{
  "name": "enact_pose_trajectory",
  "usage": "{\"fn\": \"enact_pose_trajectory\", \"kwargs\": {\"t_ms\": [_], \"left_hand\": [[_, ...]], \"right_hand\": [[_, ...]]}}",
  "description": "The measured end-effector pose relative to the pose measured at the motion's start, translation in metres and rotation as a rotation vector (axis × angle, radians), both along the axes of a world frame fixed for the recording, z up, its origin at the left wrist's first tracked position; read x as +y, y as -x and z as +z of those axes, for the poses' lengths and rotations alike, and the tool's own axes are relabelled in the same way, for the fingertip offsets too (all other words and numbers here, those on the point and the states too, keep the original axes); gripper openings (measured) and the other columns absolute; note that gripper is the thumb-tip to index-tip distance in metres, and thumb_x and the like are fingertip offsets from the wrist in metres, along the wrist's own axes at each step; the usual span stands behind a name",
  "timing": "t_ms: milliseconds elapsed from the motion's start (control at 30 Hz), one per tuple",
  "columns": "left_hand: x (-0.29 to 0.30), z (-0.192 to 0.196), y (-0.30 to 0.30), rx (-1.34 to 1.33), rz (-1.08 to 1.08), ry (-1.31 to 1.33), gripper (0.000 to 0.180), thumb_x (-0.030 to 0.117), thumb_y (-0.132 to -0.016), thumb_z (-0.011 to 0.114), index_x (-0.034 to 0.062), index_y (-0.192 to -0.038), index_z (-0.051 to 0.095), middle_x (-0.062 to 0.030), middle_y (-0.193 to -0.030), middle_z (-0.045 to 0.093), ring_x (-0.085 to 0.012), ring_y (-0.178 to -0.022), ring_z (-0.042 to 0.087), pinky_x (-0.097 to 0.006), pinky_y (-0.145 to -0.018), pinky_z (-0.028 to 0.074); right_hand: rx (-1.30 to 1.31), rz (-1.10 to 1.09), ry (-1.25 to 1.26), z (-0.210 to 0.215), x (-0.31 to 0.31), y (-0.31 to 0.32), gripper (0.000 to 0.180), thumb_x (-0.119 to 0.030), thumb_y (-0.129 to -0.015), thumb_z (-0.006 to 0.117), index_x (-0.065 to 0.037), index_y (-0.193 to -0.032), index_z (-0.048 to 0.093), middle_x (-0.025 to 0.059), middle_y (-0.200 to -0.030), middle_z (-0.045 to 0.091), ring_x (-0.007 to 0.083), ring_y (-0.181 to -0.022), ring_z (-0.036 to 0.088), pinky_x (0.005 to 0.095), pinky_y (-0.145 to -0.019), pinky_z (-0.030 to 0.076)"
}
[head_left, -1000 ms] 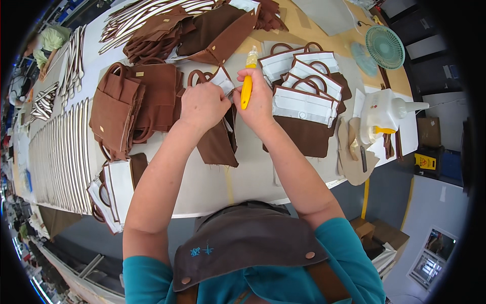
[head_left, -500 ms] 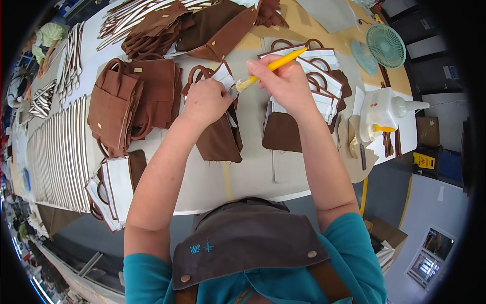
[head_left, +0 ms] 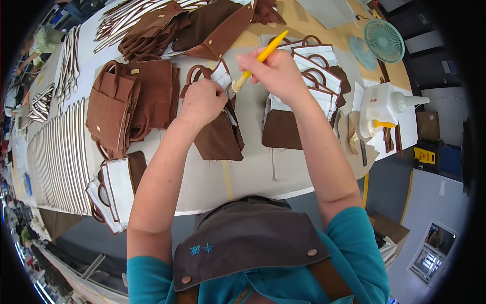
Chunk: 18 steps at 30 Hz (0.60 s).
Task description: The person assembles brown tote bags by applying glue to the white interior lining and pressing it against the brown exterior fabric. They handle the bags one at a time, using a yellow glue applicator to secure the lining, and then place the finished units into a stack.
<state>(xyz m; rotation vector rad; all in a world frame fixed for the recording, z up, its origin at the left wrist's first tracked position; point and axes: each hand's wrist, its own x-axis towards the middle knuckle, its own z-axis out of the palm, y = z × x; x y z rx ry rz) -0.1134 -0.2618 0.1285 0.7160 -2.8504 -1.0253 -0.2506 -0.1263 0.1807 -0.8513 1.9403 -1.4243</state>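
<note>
My left hand [head_left: 203, 101] is closed on the upper edge of a brown bag panel [head_left: 218, 139] with a white inner side and a rolled handle. Its fingers partly hide the spot they pinch. In my right hand [head_left: 276, 73] is a yellow-handled glue brush [head_left: 267, 49], tilted with its handle up. The pale, coated bristles are at the panel's edge beside my left fingertips; whether they touch it I cannot tell. Just right of this lie overlapping bag panels [head_left: 286, 129] with white inner sides and brown handles.
Stacked brown bag pieces [head_left: 112, 104] lie to the left, with more leather pieces [head_left: 215, 38] behind. Long rows of white-and-brown strips [head_left: 58, 154] cover the far left. At right stand a white glue bottle [head_left: 377, 104] and a green fan [head_left: 383, 40]. A white-lined panel [head_left: 117, 187] lies near the front edge.
My right hand has shifted slightly left and the brush has turned steeper, its bristles now lower and closer to my left fingers. My left hand keeps its hold on the panel.
</note>
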Motion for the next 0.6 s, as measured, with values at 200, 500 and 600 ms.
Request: {"fn": "enact_pose_trajectory", "kwargs": {"t_ms": [200,500,600], "left_hand": [[0.007,0.006,0.003,-0.02,0.028,-0.031,0.02,0.015,-0.08,0.064,-0.0011,-0.084,0.075,-0.0216,-0.08,0.07,-0.0377,-0.079,0.069,-0.045,-0.08,0.055],[0.006,0.002,0.004,0.001,0.002,-0.023,0.021,0.015,-0.079,0.064,-0.0017,-0.083,0.075,-0.0217,-0.08,0.07,-0.0383,-0.078,0.069,-0.046,-0.079,0.055],[0.006,0.003,0.007,-0.022,-0.014,-0.025,0.021,0.015,-0.079,0.063,-0.0013,-0.083,0.075,-0.0212,-0.08,0.07,-0.0376,-0.079,0.069,-0.045,-0.079,0.054]], "right_hand": [[0.114,0.035,-0.047,-0.01,-0.009,0.003,0.038,-0.041,-0.088,0.071,-0.004,-0.084,0.074,0.005,-0.065,0.062,0.0163,-0.061,0.057,0.0322,-0.058,0.045],[0.258,0.173,-0.085,-0.009,-0.016,0.004,0.034,-0.036,-0.09,0.07,-0.003,-0.081,0.07,0.0003,-0.062,0.055,0.0096,-0.059,0.047,0.0295,-0.056,0.039],[0.333,0.243,-0.177,-0.013,-0.022,0.006,0.035,-0.037,-0.089,0.07,-0.003,-0.08,0.069,0.004,-0.062,0.056,0.0146,-0.058,0.05,0.0322,-0.057,0.04]]}}
